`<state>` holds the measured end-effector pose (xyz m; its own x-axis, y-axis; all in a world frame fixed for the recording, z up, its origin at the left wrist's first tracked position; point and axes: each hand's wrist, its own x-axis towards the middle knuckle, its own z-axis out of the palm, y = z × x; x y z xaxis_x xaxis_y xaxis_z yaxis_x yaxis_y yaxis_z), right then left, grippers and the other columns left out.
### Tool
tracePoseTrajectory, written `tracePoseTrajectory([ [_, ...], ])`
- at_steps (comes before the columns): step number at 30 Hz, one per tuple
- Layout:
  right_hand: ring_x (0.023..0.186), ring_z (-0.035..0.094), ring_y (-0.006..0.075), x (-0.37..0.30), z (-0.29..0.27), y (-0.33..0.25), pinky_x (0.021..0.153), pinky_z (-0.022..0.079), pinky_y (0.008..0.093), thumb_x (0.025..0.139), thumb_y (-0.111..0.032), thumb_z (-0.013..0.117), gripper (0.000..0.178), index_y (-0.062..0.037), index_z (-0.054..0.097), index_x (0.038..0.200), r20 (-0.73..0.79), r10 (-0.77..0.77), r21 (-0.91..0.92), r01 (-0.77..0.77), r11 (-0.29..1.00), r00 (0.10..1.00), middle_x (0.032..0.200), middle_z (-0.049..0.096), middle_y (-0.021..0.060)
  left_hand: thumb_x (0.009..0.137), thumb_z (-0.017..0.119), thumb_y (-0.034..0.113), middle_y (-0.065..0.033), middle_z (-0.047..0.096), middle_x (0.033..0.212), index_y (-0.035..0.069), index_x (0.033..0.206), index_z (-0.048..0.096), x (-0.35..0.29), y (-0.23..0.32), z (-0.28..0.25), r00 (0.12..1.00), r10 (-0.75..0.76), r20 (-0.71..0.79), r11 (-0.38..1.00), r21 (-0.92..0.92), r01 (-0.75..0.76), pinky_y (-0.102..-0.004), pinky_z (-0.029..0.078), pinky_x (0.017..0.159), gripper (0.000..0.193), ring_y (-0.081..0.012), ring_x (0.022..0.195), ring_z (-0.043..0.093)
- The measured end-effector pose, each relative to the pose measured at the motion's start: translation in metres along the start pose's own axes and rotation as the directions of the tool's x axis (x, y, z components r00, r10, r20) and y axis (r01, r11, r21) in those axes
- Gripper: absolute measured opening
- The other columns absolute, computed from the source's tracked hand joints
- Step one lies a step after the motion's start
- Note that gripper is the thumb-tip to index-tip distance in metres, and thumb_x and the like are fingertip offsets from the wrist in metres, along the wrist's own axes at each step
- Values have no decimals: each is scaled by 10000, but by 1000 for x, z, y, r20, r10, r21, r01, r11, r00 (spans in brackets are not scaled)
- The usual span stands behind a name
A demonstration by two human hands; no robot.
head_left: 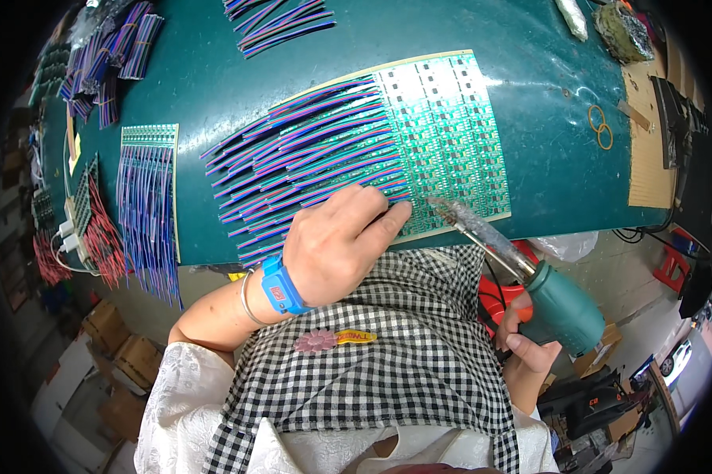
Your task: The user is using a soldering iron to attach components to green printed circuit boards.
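A large green circuit board panel (448, 130) lies on the table in front of me, with rows of small black parts. Striped multicoloured ribbon wires (312, 150) cover its left part and stick out past its left edge. My left hand (332, 241), with a blue wrist strap (281, 286), rests over the lower wires. Its thumb and forefinger pinch a ribbon wire's end against the panel; the fingers partly hide it. My right hand (530, 347) is wrapped round the green handle of a soldering iron (565, 308). The iron's tip points left, over the panel's lower edge, near my left fingertips.
Left of the panel lies a second board (152, 136) with wires attached, then boards with red wires (103, 229). Wire bundles (139, 47) lie at the far left, loose wires (285, 28) at the back. Rubber bands (600, 128) and cardboard (648, 166) are on the right.
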<state>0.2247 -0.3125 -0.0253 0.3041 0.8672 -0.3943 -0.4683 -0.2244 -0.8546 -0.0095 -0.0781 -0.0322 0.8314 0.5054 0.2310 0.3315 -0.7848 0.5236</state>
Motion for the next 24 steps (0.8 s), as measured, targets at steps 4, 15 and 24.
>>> tracePoseTrajectory([
  [4, 581, 535, 152, 6, 5, 2, 536, 425, 286, 674, 30, 717, 480, 102, 583, 1129, 37, -25, -37, 26, 999, 999, 714, 604, 82, 620, 702, -33, -75, 612, 850, 13, 1032, 727, 0, 0, -1, 1000, 3, 12, 1000, 6, -3, -320, 517, 559, 416, -218, 715, 623],
  [15, 571, 532, 151, 2, 0, 0, 530, 419, 282, 674, 50, 713, 421, 110, 608, 1077, 24, -7, -43, 8, 999, 1000, 760, 623, 93, 631, 695, -16, -77, 610, 856, 9, 1029, 728, 3, 2, -4, 999, 7, 35, 1000, 26, -8, -323, 510, 551, 401, -221, 717, 621],
  [24, 586, 529, 149, 5, -1, 3, 542, 416, 276, 675, 55, 699, 474, 121, 583, 1131, 77, -30, -45, 34, 998, 997, 747, 601, 87, 634, 701, -2, -70, 599, 850, 9, 1025, 728, 4, 3, -4, 999, 18, 34, 999, 40, -20, -327, 500, 541, 393, -220, 712, 615],
])
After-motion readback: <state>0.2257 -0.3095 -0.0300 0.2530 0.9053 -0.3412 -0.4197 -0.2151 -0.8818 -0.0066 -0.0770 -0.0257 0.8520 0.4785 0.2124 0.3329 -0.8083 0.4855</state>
